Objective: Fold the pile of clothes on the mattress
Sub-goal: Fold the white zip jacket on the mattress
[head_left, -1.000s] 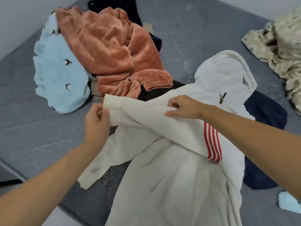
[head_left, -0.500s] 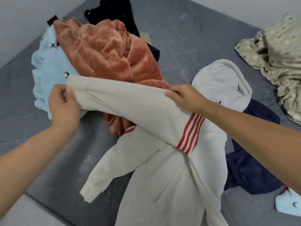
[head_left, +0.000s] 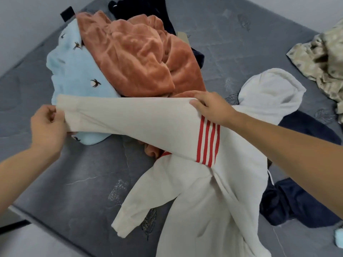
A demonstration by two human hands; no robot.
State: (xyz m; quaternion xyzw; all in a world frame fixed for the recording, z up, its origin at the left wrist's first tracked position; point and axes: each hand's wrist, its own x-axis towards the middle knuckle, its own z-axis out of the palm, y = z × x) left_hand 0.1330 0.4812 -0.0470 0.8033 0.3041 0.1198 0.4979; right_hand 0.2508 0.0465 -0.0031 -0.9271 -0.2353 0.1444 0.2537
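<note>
A cream-white hoodie (head_left: 213, 201) with red stripes on its sleeves lies across the grey mattress (head_left: 78, 182), hood at the upper right. One sleeve is stretched out flat to the left, above the mattress. My left hand (head_left: 47, 127) pinches the cuff of that sleeve. My right hand (head_left: 211, 108) grips the sleeve's upper edge near the red stripes. The other sleeve hangs down toward the mattress's near edge. Behind the raised sleeve sits the pile: a rust-orange fleece garment (head_left: 137, 58) on top of a light-blue garment (head_left: 74, 71) with small bird prints.
A dark navy garment (head_left: 297, 204) lies under the hoodie's right side. More dark cloth (head_left: 137, 8) sits behind the pile. A beige patterned fabric (head_left: 323, 56) is bunched at the far right. The mattress's near-left edge (head_left: 46, 227) drops to the floor.
Both hands pulled the sleeve out from a folded-in position, my left hand moving left with the cuff, so the sleeve now spans straight across in front of the pile.
</note>
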